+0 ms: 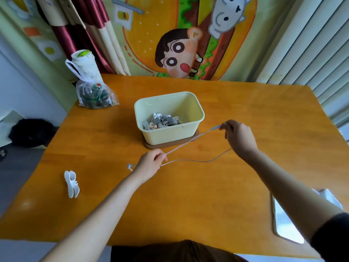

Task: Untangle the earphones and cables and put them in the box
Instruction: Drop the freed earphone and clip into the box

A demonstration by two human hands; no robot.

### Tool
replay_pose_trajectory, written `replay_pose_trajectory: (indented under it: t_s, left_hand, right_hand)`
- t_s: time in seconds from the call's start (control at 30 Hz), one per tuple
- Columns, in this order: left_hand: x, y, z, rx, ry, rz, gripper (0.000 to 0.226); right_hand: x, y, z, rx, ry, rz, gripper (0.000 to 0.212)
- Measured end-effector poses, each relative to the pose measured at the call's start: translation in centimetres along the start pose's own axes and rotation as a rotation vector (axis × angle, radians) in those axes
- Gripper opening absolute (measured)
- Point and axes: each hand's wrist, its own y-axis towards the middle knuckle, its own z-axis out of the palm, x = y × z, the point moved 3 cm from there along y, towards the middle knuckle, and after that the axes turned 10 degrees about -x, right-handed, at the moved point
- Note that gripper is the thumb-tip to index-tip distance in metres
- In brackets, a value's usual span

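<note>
My left hand (149,161) and right hand (238,138) each pinch the grey cable (188,141). It stretches doubled above the table (245,103), running near-left to far-right, just in front of the box (170,136).

The cable (196,160) vanishes inside the left hand (149,163); grey contents (162,121) of the box (198,104) blur beyond identifying; the right forearm (283,176) covers part of a flat device (285,225).

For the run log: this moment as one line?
phase: untangling | left hand: pinches cable | right hand: pinches its end | cable: stretched between hands | box: partly filled
</note>
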Motion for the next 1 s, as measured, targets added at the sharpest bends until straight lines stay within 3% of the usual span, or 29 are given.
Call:
replay_pose_trajectory:
  t_s: [0.1, 0.23, 0.3, 0.43, 0.6, 0.73, 1.0]
  left_hand:
    - [-1.2, 0.0, -0.2, -0.064, -0.160, -0.007, 0.024]
    - [-3.0, -0.1, 0.0, -0.087, -0.370, -0.021, 0.025]
    - [-3.9, -0.2, 0.3, -0.077, -0.454, -0.025, 0.025]
    - [-5.3, -0.4, 0.9, -0.055, -0.565, -0.027, 0.026]
    - [-5.8, -0.8, 0.8, -0.058, -0.698, -0.070, 0.024]
    - [-5.1, -0.9, 0.1, -0.142, -0.689, -0.102, 0.024]
    - [-3.1, -1.0, -0.5, -0.216, -0.601, -0.170, 0.025]
  right_hand:
    - [-0.7, -0.7, 1.1, 0.077, -0.011, 0.068, 0.019]
    - [0.8, -2.9, 2.3, 0.109, -0.032, -0.120, 0.039]
    - [2.5, -4.4, 2.9, 0.140, 0.098, -0.183, 0.029]
    - [4.9, -7.9, 4.9, 0.432, 0.269, -0.266, 0.028]
    - [5.6, -9.2, 6.0, 0.524, 0.294, -0.268, 0.016]
    - [5.2, -9.3, 5.8, 0.512, 0.302, -0.221, 0.023]
    - [1.1, -7.4, 3.9, 0.271, 0.220, -0.004, 0.026]
